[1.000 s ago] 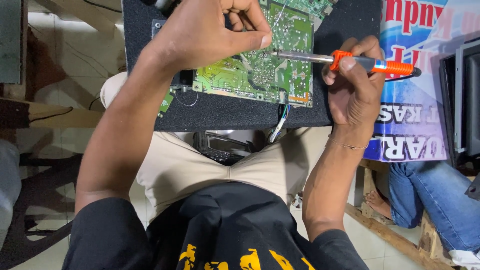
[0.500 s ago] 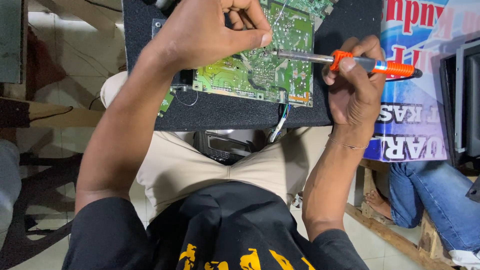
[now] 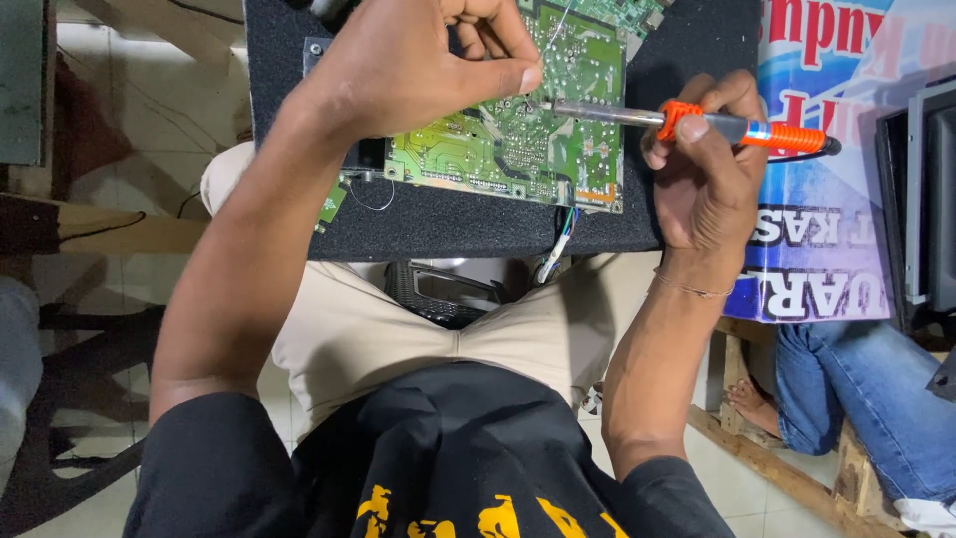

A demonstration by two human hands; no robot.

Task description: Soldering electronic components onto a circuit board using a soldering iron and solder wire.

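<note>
A green circuit board lies solder side up on a black mat across my lap. My left hand hovers over the board's upper part, thumb and fingers pinched on a thin wire that runs up out of view. My right hand holds a soldering iron by its orange and blue handle. The iron's metal shaft points left, and its tip meets the board just below my left thumb.
Blue and white leads hang from the board's near edge. A dark device sits under the mat between my knees. At right are a printed banner, a dark framed panel and another person's leg in jeans. Wooden furniture stands at left.
</note>
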